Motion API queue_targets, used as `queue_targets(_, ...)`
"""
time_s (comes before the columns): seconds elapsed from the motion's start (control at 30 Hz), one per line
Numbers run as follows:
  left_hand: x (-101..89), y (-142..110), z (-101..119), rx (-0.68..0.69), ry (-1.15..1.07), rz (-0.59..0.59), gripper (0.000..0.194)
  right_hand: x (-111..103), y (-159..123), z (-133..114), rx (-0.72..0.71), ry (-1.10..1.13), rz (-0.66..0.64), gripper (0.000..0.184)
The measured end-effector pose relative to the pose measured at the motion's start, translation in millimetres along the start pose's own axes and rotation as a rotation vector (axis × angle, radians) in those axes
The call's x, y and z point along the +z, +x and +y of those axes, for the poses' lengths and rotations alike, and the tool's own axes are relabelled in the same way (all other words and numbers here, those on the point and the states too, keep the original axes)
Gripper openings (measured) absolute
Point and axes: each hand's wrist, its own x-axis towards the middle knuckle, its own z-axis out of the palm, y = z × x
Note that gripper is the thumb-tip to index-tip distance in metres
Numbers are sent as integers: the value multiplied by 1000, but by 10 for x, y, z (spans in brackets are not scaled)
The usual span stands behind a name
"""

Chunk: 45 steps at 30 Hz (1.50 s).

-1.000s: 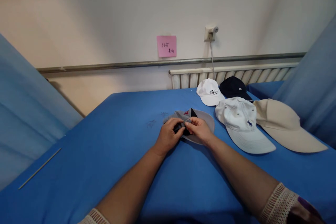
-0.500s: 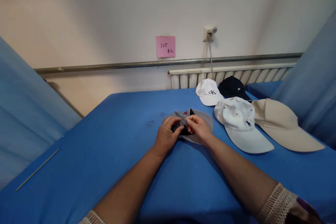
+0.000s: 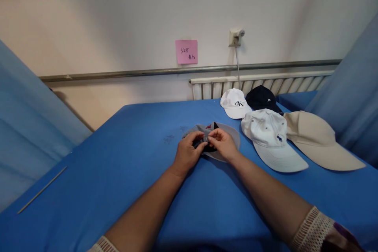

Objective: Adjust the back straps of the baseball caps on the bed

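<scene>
A grey baseball cap (image 3: 232,136) with a red mark and a black patch lies on the blue-covered table, its brim pointing right. My left hand (image 3: 189,150) is closed on the cap's strap at the left, thumb and fingers pinching it. Close beside it, my right hand (image 3: 223,143) pinches the strap's small buckle end between thumb and fingertips. The fingers of both hands nearly meet and hide much of the strap and the inside of the cap.
To the right lie a white cap (image 3: 234,104), a black cap (image 3: 261,98), a pale cap (image 3: 267,138) and a beige cap (image 3: 319,138). A thin stick (image 3: 43,189) lies at the table's left edge. Blue curtains (image 3: 26,126) hang at both sides. Behind runs a radiator (image 3: 217,89).
My right fingertips have shifted slightly at the strap, close to the left thumb. The grey cap and the other caps stay where they were.
</scene>
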Motion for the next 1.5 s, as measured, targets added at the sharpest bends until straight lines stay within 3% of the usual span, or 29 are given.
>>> queue_targets(0.13, -34, 6, 19, -48, -14, 31, 21, 13, -71, -35, -229, -187, -93, 34)
queue_targets(0.23, -42, 5, 33, -57, -60, -6, 25, 14, -104, -48, -312, -308, -148, 38)
queue_targets(0.4, -71, 12, 49, -29, -50, -73, 26, -26, -95, -50, -303, -406, -131, 34)
queue_targets(0.57, -119, 20, 97, -35, -26, -66, 22, -47, -102, -93, -326, -447, -161, 34)
queue_targets(0.73, -105, 6, 128, -63, -47, -14, 17, -12, -121, -105, -343, -417, -135, 27)
queue_targets(0.9, -103, 13, 110, -77, -78, -36, 16, 21, -123, -60, -296, -337, -106, 20)
queue_targets(1.13, -184, 24, 157, 130, 286, -159, 23, -6, -132, -79, -316, -521, -89, 18)
queue_targets(1.37, -116, -31, 229, 166, 455, -100, 22, 40, -194, -159, -369, -682, -49, 26)
queue_targets(1.5, -37, -13, 189, -13, 221, 31, 19, 88, -216, -168, -341, -702, 5, 17)
